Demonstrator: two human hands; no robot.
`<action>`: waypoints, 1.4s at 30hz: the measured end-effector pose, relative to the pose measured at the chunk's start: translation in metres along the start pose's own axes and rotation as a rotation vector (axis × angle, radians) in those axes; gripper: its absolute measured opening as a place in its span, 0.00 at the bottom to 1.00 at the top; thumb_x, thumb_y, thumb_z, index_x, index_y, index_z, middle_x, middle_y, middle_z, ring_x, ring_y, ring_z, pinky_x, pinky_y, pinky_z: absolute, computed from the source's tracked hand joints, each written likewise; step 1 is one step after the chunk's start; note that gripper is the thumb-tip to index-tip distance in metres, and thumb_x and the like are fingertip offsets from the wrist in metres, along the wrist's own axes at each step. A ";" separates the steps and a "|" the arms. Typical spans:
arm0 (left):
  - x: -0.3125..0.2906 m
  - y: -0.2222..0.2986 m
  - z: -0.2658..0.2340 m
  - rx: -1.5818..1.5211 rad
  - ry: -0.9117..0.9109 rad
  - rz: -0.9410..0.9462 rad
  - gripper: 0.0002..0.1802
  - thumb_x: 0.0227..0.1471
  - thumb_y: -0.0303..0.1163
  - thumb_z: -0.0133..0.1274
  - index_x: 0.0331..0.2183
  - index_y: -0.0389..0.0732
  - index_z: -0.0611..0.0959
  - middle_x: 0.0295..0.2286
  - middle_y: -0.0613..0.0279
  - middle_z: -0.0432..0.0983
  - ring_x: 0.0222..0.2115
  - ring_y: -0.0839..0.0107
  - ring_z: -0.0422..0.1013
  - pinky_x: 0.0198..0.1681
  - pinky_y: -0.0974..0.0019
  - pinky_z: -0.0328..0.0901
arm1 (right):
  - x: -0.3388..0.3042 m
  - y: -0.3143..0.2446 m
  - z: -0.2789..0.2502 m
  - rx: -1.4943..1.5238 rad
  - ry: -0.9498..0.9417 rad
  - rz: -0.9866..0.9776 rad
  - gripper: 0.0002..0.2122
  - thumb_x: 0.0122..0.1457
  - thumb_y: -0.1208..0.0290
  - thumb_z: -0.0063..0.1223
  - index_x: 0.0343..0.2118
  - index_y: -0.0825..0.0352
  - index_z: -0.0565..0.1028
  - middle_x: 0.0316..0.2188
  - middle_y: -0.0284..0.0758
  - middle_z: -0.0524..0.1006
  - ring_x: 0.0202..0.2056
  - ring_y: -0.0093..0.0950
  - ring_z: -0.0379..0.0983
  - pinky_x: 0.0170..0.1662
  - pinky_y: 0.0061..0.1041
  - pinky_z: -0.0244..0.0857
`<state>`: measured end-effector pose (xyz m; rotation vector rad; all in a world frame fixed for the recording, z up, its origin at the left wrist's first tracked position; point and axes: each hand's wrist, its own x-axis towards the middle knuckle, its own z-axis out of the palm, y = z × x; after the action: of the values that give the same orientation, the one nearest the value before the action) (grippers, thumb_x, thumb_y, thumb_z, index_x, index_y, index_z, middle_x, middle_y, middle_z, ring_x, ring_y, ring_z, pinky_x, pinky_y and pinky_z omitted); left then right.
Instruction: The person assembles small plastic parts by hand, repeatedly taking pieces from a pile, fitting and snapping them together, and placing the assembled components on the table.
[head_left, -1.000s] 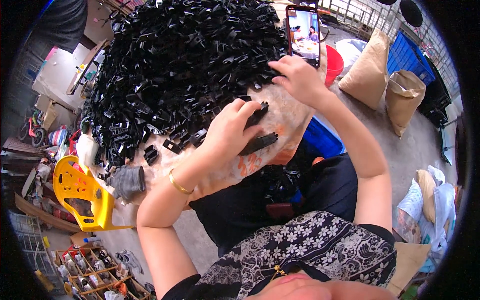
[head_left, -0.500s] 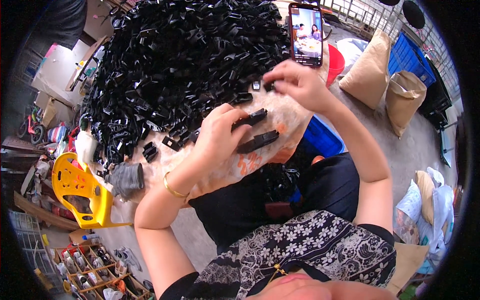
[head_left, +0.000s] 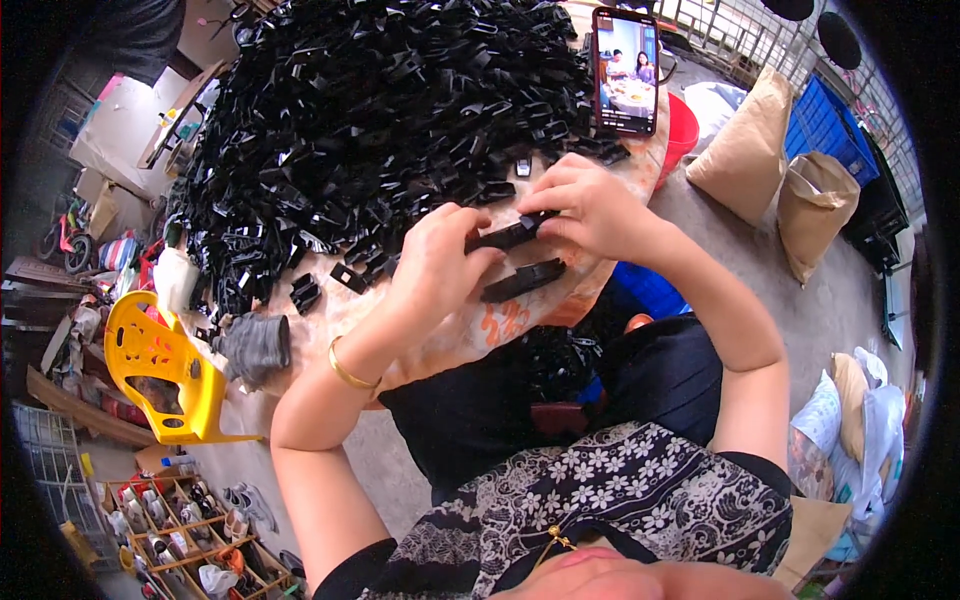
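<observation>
Yellow chair (head_left: 165, 365): I saw it at about 8 o'clock, standing on the floor just off the table's left edge.
Grey glove (head_left: 255, 345): it lay crumpled on the table edge, just right of the chair.
Table (head_left: 450, 335): round and pale, its near rim was bare at the centre of my view.
Black heap (head_left: 380, 120): a big pile of small black plastic parts covered the table from 10 to 12 o'clock.
Left hand (head_left: 435, 270): it rested near the centre, fingers curled, pinching the left end of a long black clip (head_left: 510, 235).
Second black strip (head_left: 522, 281): it lay on the table just below the held clip, touching neither hand as far as I could tell.
Right hand (head_left: 590, 205): its fingertips were pressed onto the clip's right end, at about 1 o'clock from the left hand.
Phone (head_left: 625, 70): it stood propped upright at 1 o'clock, screen lit, behind the heap.
Brown sacks (head_left: 780, 170): they sat on the floor at 2 o'clock.
</observation>
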<state>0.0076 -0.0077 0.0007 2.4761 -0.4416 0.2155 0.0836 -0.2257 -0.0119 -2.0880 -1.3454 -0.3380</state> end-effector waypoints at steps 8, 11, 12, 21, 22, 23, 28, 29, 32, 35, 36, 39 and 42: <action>-0.003 -0.004 0.001 0.003 0.042 0.044 0.12 0.37 0.26 0.61 0.30 0.35 0.82 0.25 0.55 0.72 0.26 0.60 0.71 0.31 0.64 0.66 | -0.002 -0.007 0.006 0.235 0.042 0.184 0.13 0.41 0.72 0.62 0.33 0.64 0.79 0.29 0.35 0.77 0.36 0.35 0.71 0.40 0.31 0.64; -0.003 -0.002 -0.001 0.014 0.024 0.012 0.11 0.38 0.26 0.61 0.30 0.35 0.83 0.25 0.55 0.71 0.26 0.60 0.71 0.31 0.64 0.66 | -0.004 -0.006 0.003 0.141 0.041 0.110 0.15 0.37 0.77 0.62 0.33 0.65 0.79 0.29 0.36 0.77 0.35 0.34 0.70 0.40 0.31 0.63; -0.003 -0.001 -0.001 0.011 0.017 0.006 0.11 0.38 0.26 0.61 0.30 0.35 0.83 0.24 0.55 0.71 0.26 0.60 0.71 0.31 0.64 0.66 | -0.004 -0.008 0.001 0.142 0.040 0.109 0.15 0.37 0.77 0.62 0.33 0.65 0.79 0.29 0.36 0.77 0.35 0.34 0.70 0.40 0.31 0.63; 0.003 -0.003 0.009 -0.031 -0.007 0.061 0.11 0.37 0.27 0.62 0.28 0.34 0.82 0.24 0.55 0.70 0.25 0.61 0.70 0.29 0.64 0.66 | 0.004 -0.012 0.011 0.146 0.024 0.074 0.12 0.37 0.75 0.64 0.30 0.65 0.80 0.25 0.36 0.77 0.33 0.34 0.70 0.38 0.30 0.65; 0.004 -0.003 0.010 0.002 0.022 0.056 0.11 0.37 0.27 0.62 0.28 0.34 0.82 0.24 0.56 0.70 0.24 0.61 0.70 0.29 0.64 0.65 | 0.005 -0.009 0.012 0.141 0.029 0.070 0.12 0.37 0.75 0.64 0.30 0.65 0.80 0.25 0.36 0.77 0.33 0.34 0.70 0.38 0.30 0.65; 0.004 -0.004 0.009 -0.015 -0.017 0.035 0.11 0.37 0.30 0.63 0.27 0.36 0.82 0.24 0.57 0.71 0.28 0.60 0.70 0.31 0.63 0.65 | 0.006 -0.004 0.012 0.172 -0.006 0.028 0.12 0.39 0.74 0.64 0.30 0.65 0.80 0.26 0.35 0.77 0.34 0.34 0.70 0.37 0.30 0.65; 0.017 0.002 0.000 0.083 -0.266 0.268 0.10 0.42 0.36 0.60 0.29 0.43 0.83 0.31 0.61 0.74 0.44 0.57 0.64 0.46 0.58 0.60 | 0.033 0.028 0.006 -0.109 0.187 0.016 0.06 0.46 0.69 0.59 0.28 0.62 0.80 0.24 0.31 0.74 0.33 0.33 0.69 0.37 0.30 0.64; 0.018 0.004 0.003 0.202 -0.100 0.397 0.11 0.44 0.37 0.58 0.33 0.45 0.82 0.36 0.61 0.74 0.47 0.57 0.62 0.50 0.55 0.57 | 0.039 0.035 0.003 -0.263 0.207 0.012 0.05 0.47 0.69 0.58 0.27 0.62 0.80 0.25 0.31 0.73 0.33 0.32 0.68 0.37 0.30 0.63; 0.022 -0.011 0.010 0.406 0.025 0.467 0.16 0.48 0.39 0.54 0.41 0.48 0.79 0.47 0.62 0.70 0.55 0.56 0.55 0.59 0.45 0.44 | 0.053 0.050 0.004 -0.462 0.172 0.047 0.04 0.45 0.68 0.58 0.25 0.60 0.79 0.26 0.30 0.70 0.36 0.30 0.66 0.39 0.30 0.60; 0.026 -0.021 0.003 0.597 0.037 0.314 0.16 0.47 0.38 0.55 0.40 0.48 0.80 0.46 0.63 0.69 0.55 0.57 0.56 0.59 0.40 0.43 | 0.063 0.055 0.013 -0.644 0.049 -0.011 0.02 0.44 0.67 0.57 0.21 0.57 0.78 0.30 0.29 0.70 0.40 0.29 0.65 0.41 0.31 0.59; 0.028 -0.025 0.000 0.638 0.084 0.293 0.14 0.46 0.38 0.55 0.38 0.47 0.80 0.45 0.63 0.70 0.54 0.58 0.57 0.59 0.40 0.44 | 0.065 0.057 0.013 -0.644 0.048 -0.014 0.02 0.44 0.67 0.57 0.21 0.57 0.78 0.30 0.29 0.70 0.40 0.29 0.65 0.41 0.31 0.59; 0.025 -0.036 -0.007 0.670 0.127 0.226 0.11 0.46 0.39 0.55 0.33 0.47 0.82 0.41 0.62 0.71 0.52 0.58 0.59 0.58 0.40 0.47 | 0.070 0.051 0.006 -0.578 0.070 -0.064 0.03 0.43 0.70 0.58 0.23 0.59 0.78 0.29 0.29 0.71 0.39 0.29 0.66 0.41 0.30 0.59; 0.023 -0.038 -0.009 0.599 0.215 0.260 0.12 0.45 0.38 0.57 0.34 0.44 0.82 0.38 0.60 0.73 0.48 0.57 0.63 0.55 0.47 0.54 | 0.062 0.046 -0.003 -0.359 0.260 -0.061 0.03 0.44 0.71 0.58 0.24 0.61 0.77 0.29 0.30 0.71 0.38 0.30 0.67 0.41 0.29 0.60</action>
<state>0.0424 0.0205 -0.0063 2.9162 -0.6840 0.8160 0.1526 -0.1956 0.0057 -2.1937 -1.2634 -0.9019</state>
